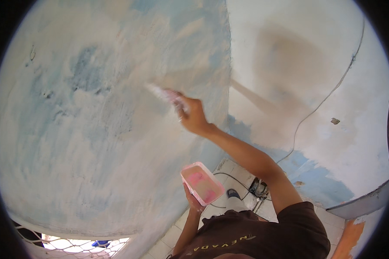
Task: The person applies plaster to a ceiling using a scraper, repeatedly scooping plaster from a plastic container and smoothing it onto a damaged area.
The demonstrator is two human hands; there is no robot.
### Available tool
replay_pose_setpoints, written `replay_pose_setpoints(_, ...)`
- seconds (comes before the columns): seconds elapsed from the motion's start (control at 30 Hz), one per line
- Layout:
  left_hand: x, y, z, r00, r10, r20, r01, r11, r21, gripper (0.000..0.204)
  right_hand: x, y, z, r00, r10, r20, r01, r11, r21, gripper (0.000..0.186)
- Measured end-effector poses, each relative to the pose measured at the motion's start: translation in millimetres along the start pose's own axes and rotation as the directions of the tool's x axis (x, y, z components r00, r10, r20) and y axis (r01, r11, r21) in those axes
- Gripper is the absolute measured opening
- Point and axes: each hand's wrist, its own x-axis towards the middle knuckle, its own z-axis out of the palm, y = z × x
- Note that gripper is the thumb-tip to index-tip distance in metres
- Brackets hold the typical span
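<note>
My right hand (195,116) is closed around the handle of what looks like a paintbrush (163,92), smeared by motion. Its whitish tip points up and left at the patchy blue and whitish wall (99,159); whether it touches the surface I cannot tell. Lower down, my left hand (193,199) grips a pink-rimmed rectangular tub (214,178) by its near left side. Inside the tub are a beige-grey liquid and pink patches.
A second wall (289,26), white over blue, meets the first at a corner. A thin cable (319,106) runs down it. A dark device with cords (258,188) sits on the tiled floor (160,249) by my shoe (233,193). Wire mesh (73,245) covers an opening at lower left.
</note>
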Motion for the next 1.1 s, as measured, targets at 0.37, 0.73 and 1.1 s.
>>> replay_pose_setpoints(0.37, 25.9, -13.5, 25.3, 0.996, 0.09, 0.016, -0.088, 0.993, -0.082, 0.07, 323.4, 199.6, -269.1, 0.775, 0.033, -0.631, -0.372, 0.831, -0.413, 0.036)
replay_pose_setpoints(0.73, 52.8, -13.9, 30.2, 0.989, 0.123, -0.08, -0.128, 0.99, -0.054, 0.07, 112.9, -5.3, -2.7, 0.825, -0.489, 0.284, 0.565, 0.717, -0.408, 0.069)
replay_pose_setpoints(1.1, 81.4, -32.6, 47.2, 0.976, 0.197, -0.095, -0.2, 0.979, -0.026, 0.07, 295.8, 161.7, -233.3, 0.881, -0.144, -0.45, -0.088, 0.886, -0.455, 0.037)
